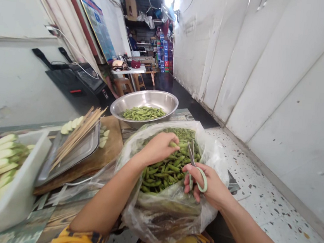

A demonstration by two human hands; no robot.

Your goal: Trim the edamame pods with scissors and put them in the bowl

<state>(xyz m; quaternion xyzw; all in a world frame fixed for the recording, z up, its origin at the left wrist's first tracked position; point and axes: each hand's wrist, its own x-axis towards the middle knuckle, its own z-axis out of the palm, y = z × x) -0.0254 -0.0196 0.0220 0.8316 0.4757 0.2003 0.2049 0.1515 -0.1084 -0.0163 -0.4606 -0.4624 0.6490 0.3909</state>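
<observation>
Head cam: left hand (160,146) has a green pod (174,144) pinched over a plastic bag (212,152) full of pods (163,172), right hand (206,183) is curled round scissors (193,163), blades slightly apart; steel bowl (168,102) just beyond.

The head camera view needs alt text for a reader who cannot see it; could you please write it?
Over an open plastic bag of green pods, a person's right hand holds scissors and the left hand a pod. A metal bowl with more pods stands beyond; at left are thin sticks across a metal tray and a white bin of pale green slices.
</observation>
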